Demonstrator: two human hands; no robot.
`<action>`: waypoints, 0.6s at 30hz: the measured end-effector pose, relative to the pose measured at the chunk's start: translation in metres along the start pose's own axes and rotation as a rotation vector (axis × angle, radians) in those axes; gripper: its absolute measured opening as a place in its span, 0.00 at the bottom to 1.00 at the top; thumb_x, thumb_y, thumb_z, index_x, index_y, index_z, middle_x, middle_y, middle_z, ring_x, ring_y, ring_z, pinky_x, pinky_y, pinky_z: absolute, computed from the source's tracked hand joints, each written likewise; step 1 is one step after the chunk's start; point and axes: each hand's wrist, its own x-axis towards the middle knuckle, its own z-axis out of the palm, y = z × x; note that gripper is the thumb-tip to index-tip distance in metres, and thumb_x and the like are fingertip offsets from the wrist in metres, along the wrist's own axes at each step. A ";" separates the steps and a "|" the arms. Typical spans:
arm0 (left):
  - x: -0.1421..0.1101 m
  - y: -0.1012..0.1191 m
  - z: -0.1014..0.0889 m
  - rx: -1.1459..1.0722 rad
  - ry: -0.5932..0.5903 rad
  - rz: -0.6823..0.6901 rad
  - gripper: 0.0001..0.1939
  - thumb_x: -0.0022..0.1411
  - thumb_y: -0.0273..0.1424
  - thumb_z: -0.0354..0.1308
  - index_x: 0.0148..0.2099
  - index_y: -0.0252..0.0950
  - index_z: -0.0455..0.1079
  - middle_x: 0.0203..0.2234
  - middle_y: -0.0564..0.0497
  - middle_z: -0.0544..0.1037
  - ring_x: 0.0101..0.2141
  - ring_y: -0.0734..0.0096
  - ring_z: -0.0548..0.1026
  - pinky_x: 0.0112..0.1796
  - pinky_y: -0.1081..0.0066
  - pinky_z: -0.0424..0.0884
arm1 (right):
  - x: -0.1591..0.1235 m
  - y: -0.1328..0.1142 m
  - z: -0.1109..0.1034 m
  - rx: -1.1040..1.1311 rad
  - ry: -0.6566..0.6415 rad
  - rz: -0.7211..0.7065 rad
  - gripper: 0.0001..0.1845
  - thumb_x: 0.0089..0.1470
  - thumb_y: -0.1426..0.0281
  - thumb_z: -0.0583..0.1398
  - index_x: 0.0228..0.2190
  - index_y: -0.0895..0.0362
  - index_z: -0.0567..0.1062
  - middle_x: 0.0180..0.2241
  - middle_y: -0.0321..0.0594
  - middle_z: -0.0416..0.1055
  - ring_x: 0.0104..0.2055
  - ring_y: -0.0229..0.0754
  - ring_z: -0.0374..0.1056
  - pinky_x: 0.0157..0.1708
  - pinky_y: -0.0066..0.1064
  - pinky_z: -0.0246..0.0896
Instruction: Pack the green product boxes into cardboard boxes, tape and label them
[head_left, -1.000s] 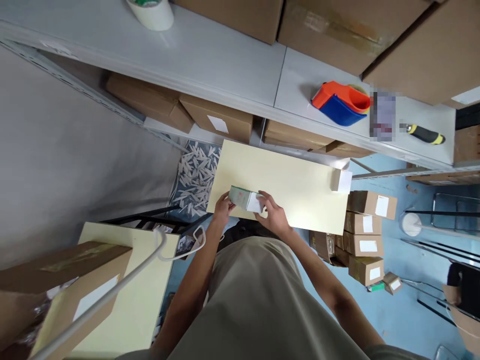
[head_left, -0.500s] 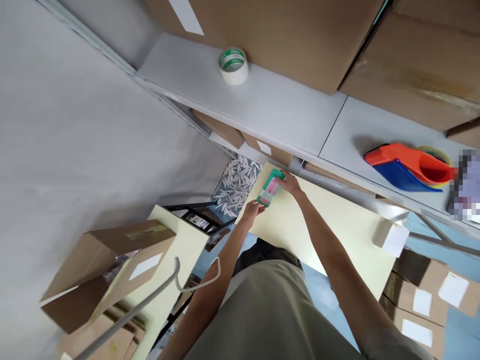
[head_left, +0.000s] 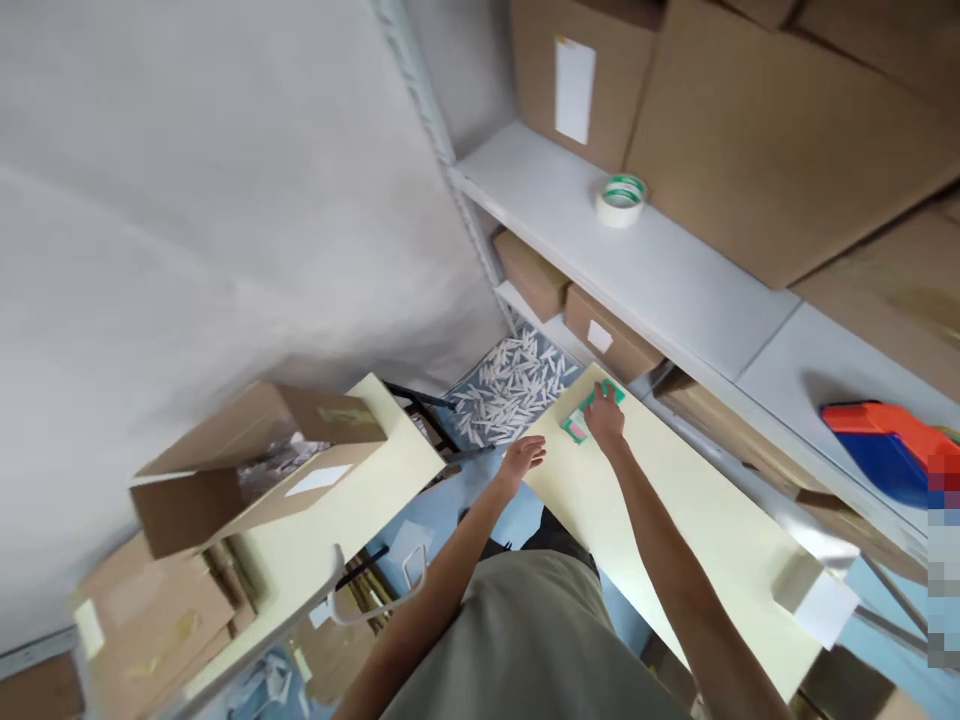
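A small green and pink box lies at the far left corner of a pale yellow table. My right hand rests on top of that box, fingers curled over it. My left hand hovers a little nearer, by the table's left edge, with its fingers apart and nothing in them. It does not touch the box.
A small white-labelled carton sits at the table's right end. A second pale table at left carries an open cardboard box. The grey shelf holds a tape roll, a red-blue tape dispenser and large cartons. White pieces litter the floor.
Both hands carried the small box from the table's near middle to its far left corner. My left hand has let go and drawn back. The camera has swung left.
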 end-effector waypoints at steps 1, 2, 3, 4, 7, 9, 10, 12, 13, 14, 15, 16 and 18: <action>-0.009 0.000 -0.015 -0.020 0.017 0.026 0.17 0.56 0.42 0.76 0.42 0.39 0.80 0.47 0.37 0.85 0.52 0.48 0.84 0.58 0.51 0.76 | -0.015 -0.014 0.007 0.004 0.001 -0.030 0.36 0.69 0.67 0.56 0.75 0.57 0.61 0.76 0.65 0.55 0.60 0.60 0.78 0.58 0.49 0.75; -0.018 0.000 -0.032 -0.036 0.033 0.055 0.16 0.56 0.44 0.75 0.41 0.40 0.81 0.46 0.37 0.86 0.52 0.48 0.84 0.58 0.51 0.75 | -0.031 -0.028 0.016 0.018 0.004 -0.072 0.35 0.70 0.66 0.55 0.74 0.57 0.63 0.76 0.63 0.56 0.62 0.60 0.77 0.58 0.49 0.75; -0.028 -0.001 -0.050 -0.051 0.046 0.086 0.16 0.57 0.45 0.75 0.40 0.40 0.81 0.46 0.37 0.86 0.52 0.47 0.83 0.57 0.51 0.76 | -0.050 -0.044 0.027 0.039 0.007 -0.120 0.33 0.71 0.65 0.55 0.73 0.57 0.64 0.75 0.62 0.58 0.63 0.61 0.76 0.59 0.49 0.75; -0.039 -0.002 -0.070 -0.066 0.059 0.116 0.16 0.57 0.46 0.75 0.39 0.41 0.81 0.46 0.37 0.86 0.52 0.47 0.83 0.57 0.52 0.76 | -0.069 -0.060 0.038 0.068 0.011 -0.174 0.33 0.70 0.64 0.55 0.72 0.58 0.66 0.74 0.61 0.61 0.64 0.61 0.75 0.60 0.50 0.74; -0.075 -0.008 -0.136 -0.128 0.103 0.187 0.18 0.55 0.48 0.76 0.38 0.41 0.82 0.47 0.38 0.86 0.51 0.48 0.83 0.56 0.54 0.75 | -0.129 -0.113 0.073 0.185 0.024 -0.345 0.30 0.68 0.63 0.57 0.68 0.55 0.71 0.68 0.57 0.70 0.69 0.59 0.71 0.64 0.49 0.72; -0.100 -0.016 -0.186 -0.185 0.141 0.244 0.20 0.52 0.49 0.77 0.38 0.40 0.82 0.47 0.39 0.87 0.50 0.49 0.83 0.56 0.54 0.76 | -0.167 -0.150 0.096 0.291 0.005 -0.454 0.28 0.66 0.61 0.59 0.65 0.54 0.74 0.66 0.55 0.73 0.67 0.57 0.72 0.63 0.48 0.73; -0.112 -0.021 -0.212 -0.214 0.165 0.275 0.21 0.51 0.48 0.78 0.38 0.40 0.82 0.47 0.39 0.87 0.50 0.49 0.83 0.55 0.55 0.76 | -0.184 -0.169 0.107 0.349 -0.019 -0.497 0.28 0.66 0.59 0.59 0.63 0.53 0.75 0.65 0.55 0.74 0.64 0.56 0.74 0.61 0.48 0.75; -0.138 -0.036 -0.264 -0.284 0.234 0.324 0.19 0.49 0.46 0.78 0.38 0.39 0.82 0.48 0.40 0.87 0.49 0.50 0.83 0.54 0.56 0.76 | -0.215 -0.206 0.127 0.436 -0.093 -0.557 0.27 0.65 0.55 0.61 0.60 0.52 0.78 0.63 0.54 0.76 0.54 0.55 0.79 0.56 0.47 0.77; -0.150 -0.046 -0.290 -0.330 0.285 0.338 0.17 0.49 0.44 0.77 0.37 0.39 0.82 0.48 0.40 0.87 0.49 0.51 0.83 0.53 0.57 0.76 | -0.228 -0.224 0.136 0.452 -0.134 -0.578 0.26 0.64 0.55 0.61 0.59 0.51 0.78 0.61 0.53 0.77 0.48 0.53 0.79 0.55 0.48 0.78; -0.163 -0.056 -0.315 -0.382 0.346 0.347 0.16 0.49 0.41 0.77 0.37 0.39 0.81 0.47 0.40 0.87 0.48 0.52 0.84 0.53 0.57 0.77 | -0.240 -0.243 0.145 0.447 -0.175 -0.598 0.25 0.64 0.54 0.62 0.57 0.51 0.79 0.60 0.52 0.78 0.44 0.52 0.79 0.54 0.48 0.78; -0.175 -0.067 -0.340 -0.441 0.414 0.356 0.14 0.49 0.39 0.76 0.37 0.39 0.81 0.47 0.40 0.86 0.47 0.53 0.84 0.52 0.57 0.77 | -0.251 -0.261 0.153 0.427 -0.216 -0.619 0.23 0.63 0.55 0.62 0.56 0.50 0.79 0.59 0.51 0.79 0.41 0.50 0.78 0.54 0.48 0.78; -0.188 -0.079 -0.364 -0.509 0.490 0.363 0.14 0.49 0.38 0.75 0.37 0.39 0.80 0.47 0.40 0.86 0.46 0.54 0.84 0.52 0.58 0.77 | -0.261 -0.278 0.160 0.403 -0.258 -0.641 0.22 0.63 0.55 0.63 0.55 0.50 0.79 0.58 0.50 0.80 0.40 0.49 0.78 0.54 0.48 0.78; -0.213 -0.105 -0.409 -0.671 0.659 0.368 0.14 0.51 0.36 0.73 0.39 0.38 0.78 0.45 0.41 0.85 0.43 0.59 0.83 0.51 0.59 0.78 | -0.279 -0.312 0.174 0.372 -0.344 -0.678 0.21 0.62 0.55 0.64 0.53 0.50 0.80 0.57 0.49 0.81 0.38 0.48 0.78 0.53 0.48 0.78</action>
